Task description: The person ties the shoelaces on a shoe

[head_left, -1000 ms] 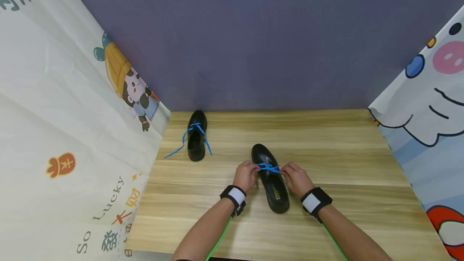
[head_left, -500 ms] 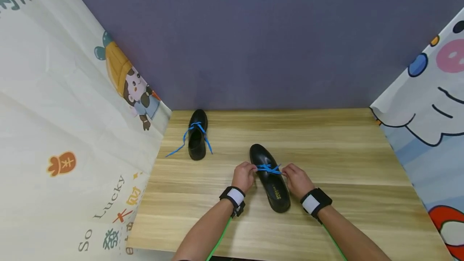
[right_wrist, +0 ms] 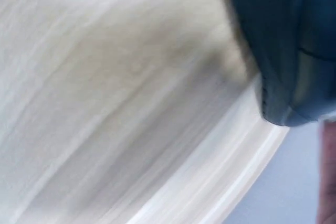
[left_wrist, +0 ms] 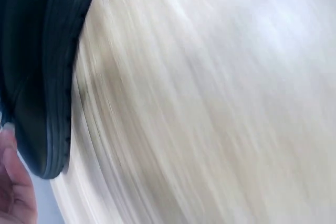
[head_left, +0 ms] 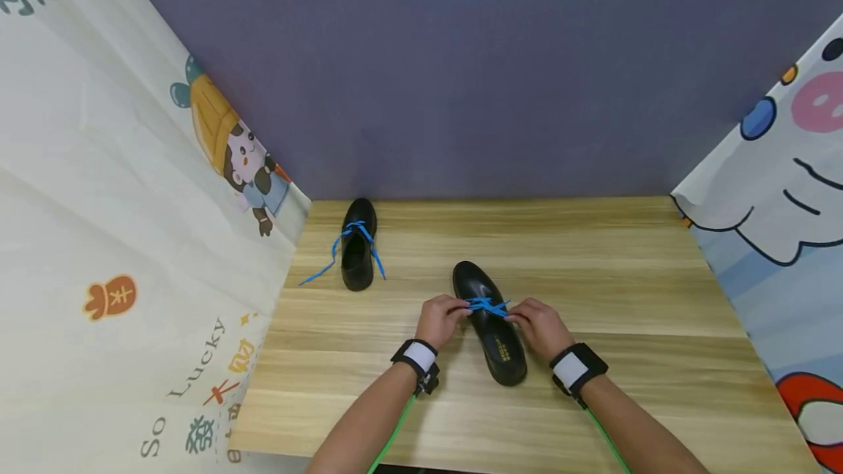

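Observation:
A black leather shoe (head_left: 506,357) stands at mid-table in the head view, toe pointing away and slightly left. Across its throat a blue shoelace (head_left: 489,306) is crossed and tied in a small bunch with loops to the sides. My left hand (head_left: 439,319) pinches the lace at the shoe's left side. On the right side my right hand (head_left: 541,326) pinches the lace too, with fingers bent. The left wrist view shows the shoe's side and sole (left_wrist: 59,87) with my left fingertips (left_wrist: 14,163) at its edge. A blurred part of the shoe (right_wrist: 283,51) fills the right wrist view's corner.
A second black shoe (head_left: 358,269) stands at the back left, its untied blue lace (head_left: 336,246) trailing onto the table. The wooden table (head_left: 612,269) meets a grey-blue wall (head_left: 487,79) behind. Printed cloths hang at the left (head_left: 59,225) and right (head_left: 784,298).
My two hands have shifted only slightly while keeping their pinch on the lace. The left wrist has moved a little to the left, and the shoe's toe has turned slightly left.

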Motion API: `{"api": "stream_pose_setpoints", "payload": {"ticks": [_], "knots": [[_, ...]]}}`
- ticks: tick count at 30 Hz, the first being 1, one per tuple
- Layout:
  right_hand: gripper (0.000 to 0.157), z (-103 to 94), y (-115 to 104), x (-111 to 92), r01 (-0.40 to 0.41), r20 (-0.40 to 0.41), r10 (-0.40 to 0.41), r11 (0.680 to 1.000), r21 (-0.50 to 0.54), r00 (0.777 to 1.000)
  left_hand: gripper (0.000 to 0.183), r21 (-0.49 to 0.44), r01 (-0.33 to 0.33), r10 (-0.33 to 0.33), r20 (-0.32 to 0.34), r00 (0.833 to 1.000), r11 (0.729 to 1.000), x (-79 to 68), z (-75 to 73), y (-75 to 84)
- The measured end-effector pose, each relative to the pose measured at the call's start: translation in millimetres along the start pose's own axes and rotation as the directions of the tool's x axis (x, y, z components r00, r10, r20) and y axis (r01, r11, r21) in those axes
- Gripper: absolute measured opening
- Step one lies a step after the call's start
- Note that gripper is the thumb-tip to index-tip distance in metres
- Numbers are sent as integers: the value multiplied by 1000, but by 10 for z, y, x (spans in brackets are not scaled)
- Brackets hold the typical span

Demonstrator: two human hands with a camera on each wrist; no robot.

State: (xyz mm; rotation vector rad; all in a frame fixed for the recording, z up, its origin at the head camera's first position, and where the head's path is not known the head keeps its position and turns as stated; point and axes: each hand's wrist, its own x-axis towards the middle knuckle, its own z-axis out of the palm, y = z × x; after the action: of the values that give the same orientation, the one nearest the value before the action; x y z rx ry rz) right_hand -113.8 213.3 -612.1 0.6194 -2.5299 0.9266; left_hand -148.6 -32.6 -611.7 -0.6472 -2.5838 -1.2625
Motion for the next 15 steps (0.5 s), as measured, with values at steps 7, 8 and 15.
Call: {"api": "stream_pose_setpoints", "payload": {"ticks": [7, 8, 15], "knots": [[18, -139, 111, 95, -94, 0, 94, 995, -30, 996, 20, -3, 103, -103, -19, 994, 995, 138, -113, -30], [19, -145, 128, 108, -99, 3, 99, 995, -26, 995, 20, -3, 117, -117, 0, 993, 993, 171, -116, -27], [22, -85, 115, 157, -56, 130, 49, 997, 51, 990, 16, 49, 121, -130, 281, 951, 991, 326, -86, 29]]}}
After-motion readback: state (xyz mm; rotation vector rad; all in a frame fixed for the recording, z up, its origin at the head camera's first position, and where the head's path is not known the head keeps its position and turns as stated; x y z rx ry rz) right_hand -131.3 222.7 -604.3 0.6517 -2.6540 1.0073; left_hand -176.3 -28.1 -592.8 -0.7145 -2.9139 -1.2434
